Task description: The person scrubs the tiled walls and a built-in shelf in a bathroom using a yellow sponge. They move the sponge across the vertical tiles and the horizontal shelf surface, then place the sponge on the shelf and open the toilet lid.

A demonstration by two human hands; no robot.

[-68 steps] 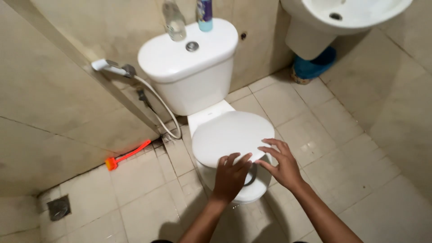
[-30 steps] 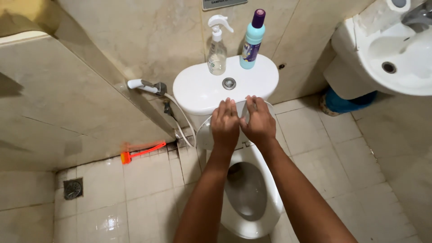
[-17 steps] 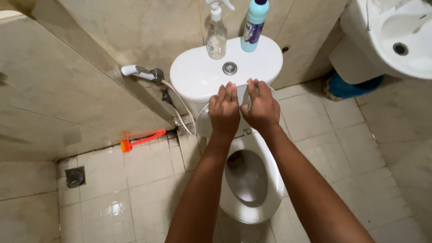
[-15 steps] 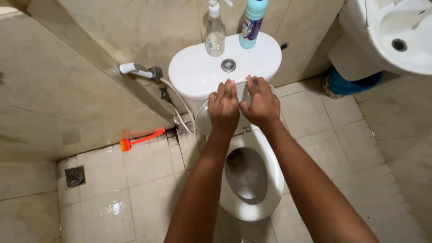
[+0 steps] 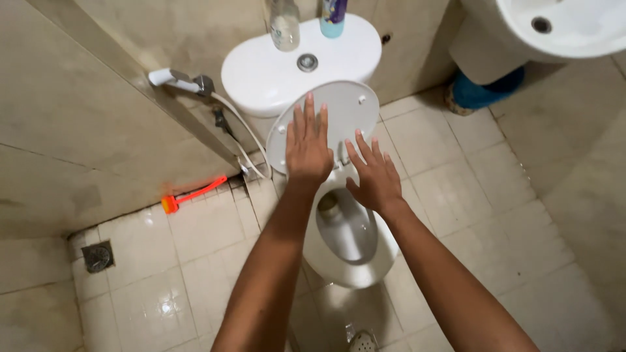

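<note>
Left hand apparently touching raised lid.

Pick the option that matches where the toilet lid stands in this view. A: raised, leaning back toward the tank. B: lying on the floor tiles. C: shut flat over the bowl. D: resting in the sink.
A: the white toilet lid is tilted up in front of the tank, the bowl lies open below it, and the left hand is spread flat against the lid with the right hand open beside it.

spray bottle and blue bottle on the cistern, orange brush, floor drain, washbasin
</note>
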